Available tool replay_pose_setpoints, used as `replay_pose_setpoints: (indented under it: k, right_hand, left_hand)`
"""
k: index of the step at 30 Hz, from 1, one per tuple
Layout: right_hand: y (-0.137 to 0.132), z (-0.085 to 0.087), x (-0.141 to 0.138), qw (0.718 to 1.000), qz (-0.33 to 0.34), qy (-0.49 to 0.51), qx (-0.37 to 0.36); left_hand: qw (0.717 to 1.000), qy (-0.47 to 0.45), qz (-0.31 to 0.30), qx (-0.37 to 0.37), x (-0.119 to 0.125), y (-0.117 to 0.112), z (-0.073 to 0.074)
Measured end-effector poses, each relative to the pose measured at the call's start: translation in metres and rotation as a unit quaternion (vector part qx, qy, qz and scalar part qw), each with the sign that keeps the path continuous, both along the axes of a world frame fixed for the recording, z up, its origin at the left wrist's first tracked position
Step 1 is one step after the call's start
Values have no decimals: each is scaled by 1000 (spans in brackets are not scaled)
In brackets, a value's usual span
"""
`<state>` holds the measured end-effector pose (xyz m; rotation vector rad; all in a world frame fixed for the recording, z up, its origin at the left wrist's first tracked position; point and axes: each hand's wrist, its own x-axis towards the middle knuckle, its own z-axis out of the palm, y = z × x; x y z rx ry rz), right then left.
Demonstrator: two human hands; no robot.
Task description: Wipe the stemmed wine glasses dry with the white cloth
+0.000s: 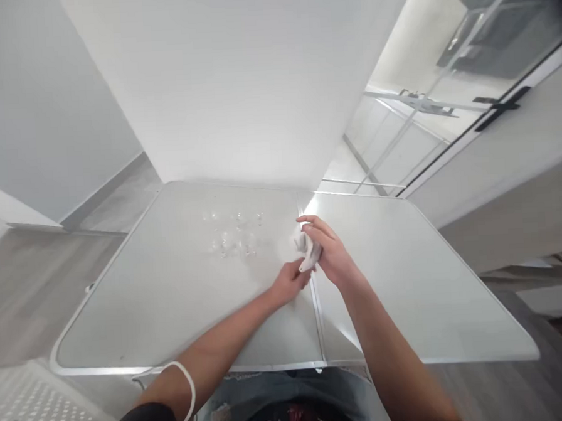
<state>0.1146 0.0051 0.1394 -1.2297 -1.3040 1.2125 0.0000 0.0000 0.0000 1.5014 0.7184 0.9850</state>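
Over the middle seam of a white folding table [407, 279], both my hands meet on a small white cloth-like piece [308, 253]. My right hand [328, 252] has its fingers curled round the upper part of it. My left hand [289, 282] pinches its lower end from below. Just beyond the hands, on the left half of the table, stand several small clear glass pieces [235, 235], too faint to name.
A white wall panel [236, 81] rises straight behind the table. A glass partition with dark frames [445, 101] lies to the right. A perforated white surface [32, 412] sits at the lower left, and wood-look floor [25, 280] to the left.
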Motion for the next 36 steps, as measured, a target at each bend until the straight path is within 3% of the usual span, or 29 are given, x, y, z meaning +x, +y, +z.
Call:
replay_pose_setpoints:
  k: [2,5,8,12,15,18,23,27,29,31,36]
  right_hand:
    - [2,-17,25,991,37,105,-67]
    - [5,-42,42,986,37,140,-83]
    - [10,-56,44,986,63,136,-70]
    - [19,-63,51,981,115,140,-62]
    - [24,-71,61,959,215,147,-114]
    - [25,-85,63,941,282,135,-125]
    - [23,-108,57,961,193,167,-106]
    - [24,-108,62,956,116,242,-121]
    - [24,-102,66,956,57,261,-118]
    - [23,-96,69,958,38,254,-124]
    - [19,-93,66,947,193,202,-161]
  left_hand:
    - [994,-95,10,-51,1,4,3]
    - [977,-178,18,-112,2,9,8]
    - [989,-112,33,-94,0,12,12]
    - [991,-22,131,-21,-6,14,15]
    - [975,13,218,44,-12,15,19]
    - [969,28,242,53,-15,17,24]
    - [971,31,234,40,-14,19,26]
    - [970,45,241,-8,-13,18,23]
    - [966,52,254,-4,-13,17,23]
    - [958,53,282,12,-13,15,24]
    - [948,58,311,46,-17,12,29]
